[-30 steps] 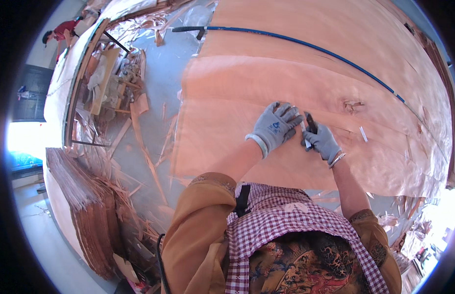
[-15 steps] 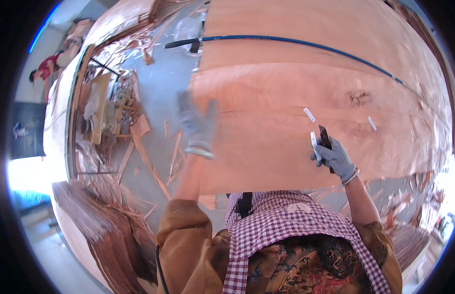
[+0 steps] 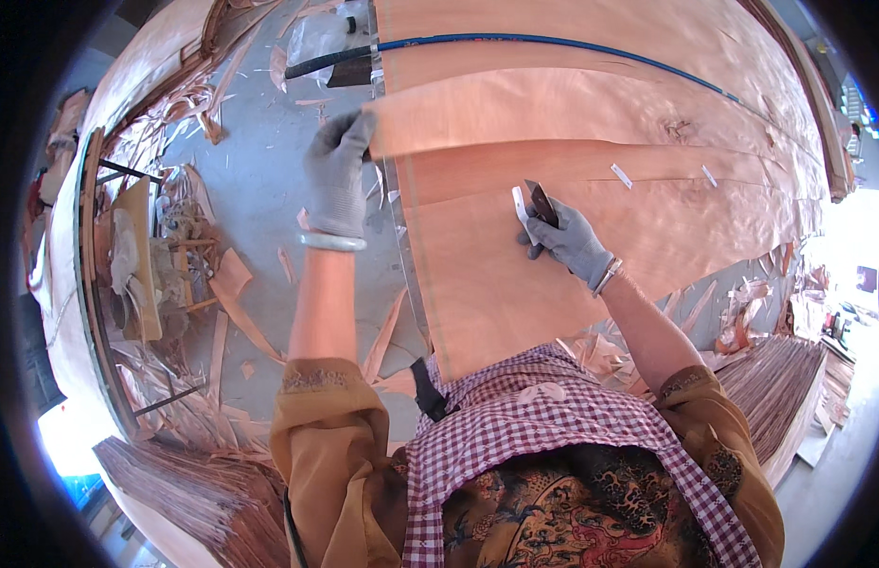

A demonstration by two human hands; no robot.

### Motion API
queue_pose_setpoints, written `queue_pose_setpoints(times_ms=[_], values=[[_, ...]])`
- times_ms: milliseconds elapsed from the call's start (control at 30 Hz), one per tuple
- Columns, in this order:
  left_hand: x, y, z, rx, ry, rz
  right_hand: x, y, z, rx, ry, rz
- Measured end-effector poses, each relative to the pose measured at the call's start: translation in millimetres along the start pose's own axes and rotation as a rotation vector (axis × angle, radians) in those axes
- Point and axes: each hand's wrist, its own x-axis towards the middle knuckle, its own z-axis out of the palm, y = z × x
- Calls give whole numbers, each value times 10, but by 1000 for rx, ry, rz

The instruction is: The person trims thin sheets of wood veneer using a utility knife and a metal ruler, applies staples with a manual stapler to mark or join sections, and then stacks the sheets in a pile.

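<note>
My left hand (image 3: pixel 337 180), in a grey glove, pinches the left end of a long strip of wood veneer (image 3: pixel 496 109). That end is raised a little off the sheets beneath. Below it a wide reddish veneer sheet (image 3: pixel 477 284) lies spread out before me. My gloved right hand (image 3: pixel 574 248), over this sheet, is closed around a dark flat knife (image 3: pixel 541 203) with a slanted tip. A narrow white strip (image 3: pixel 521 210) is held alongside the knife. Two similar white pieces, one (image 3: pixel 620 176) nearer my right hand and another (image 3: pixel 709 177) farther right, lie on the veneer.
A blue rod with a black grip (image 3: pixel 553 42) lies across the far veneer. Veneer scraps (image 3: pixel 236 284) litter the grey floor at left. Stacks of veneer stand at lower left (image 3: pixel 188 497) and lower right (image 3: pixel 766 388). A rack (image 3: pixel 94 275) holds boards and scraps on the left.
My left hand has moved from over the sheet's left edge to the veneer strip and taken its end, lifting it. My right hand still holds the knife and white strip, now farther left.
</note>
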Motion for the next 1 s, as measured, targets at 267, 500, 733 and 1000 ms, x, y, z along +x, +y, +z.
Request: queue_pose_setpoints(times_ms=[267,500,733,1000], values=[[-469,-152,-205,1433,-508,540,294,-309,663,-111,-62,30],[-542,-327,-258,1385,-430,597,428,-260,865,-79,-26,18],[-660,-383,-122,1337,-529,718,463,-291,937,-296,42,39],[-610,-227,-329,1191,-512,736,173,-553,601,-252,4,-21]])
